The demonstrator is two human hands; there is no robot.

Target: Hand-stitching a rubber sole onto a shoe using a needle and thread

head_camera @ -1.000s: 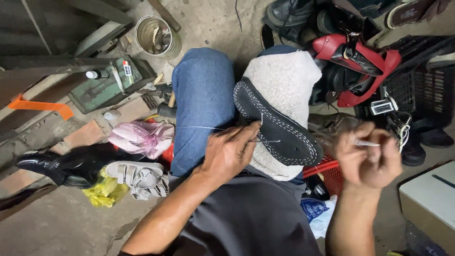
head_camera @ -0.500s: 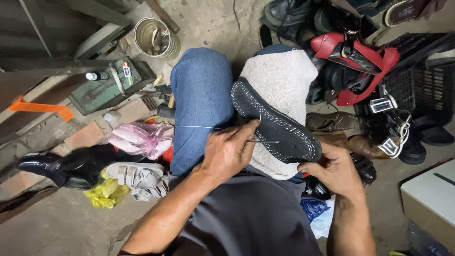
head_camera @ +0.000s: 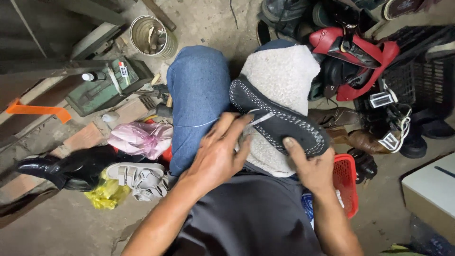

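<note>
A dark shoe sole [head_camera: 279, 118] with white stitching along its rim lies upside down on a whitish fleece cloth [head_camera: 284, 76] over my right knee. My left hand [head_camera: 219, 154] rests on the sole's near edge, fingers spread, beside a thin metal awl or needle [head_camera: 259, 118] and a white thread [head_camera: 189, 127] that runs left across my blue-jeaned left knee [head_camera: 198, 95]. My right hand [head_camera: 310, 166] grips the sole's right end, thumb on top.
Shoes crowd the floor: a red sandal [head_camera: 355, 52], brown shoes [head_camera: 353, 128], a black boot [head_camera: 61, 168], a grey sandal [head_camera: 137, 178]. A red basket [head_camera: 345, 185], a tin can [head_camera: 150, 35], a green metal box [head_camera: 106, 87], a pink bag [head_camera: 140, 140] and a white box [head_camera: 431, 194] surround me.
My right hand came down from the raised, pulled-out position at the right and took hold of the sole's right end. My left hand shifted a little on the sole.
</note>
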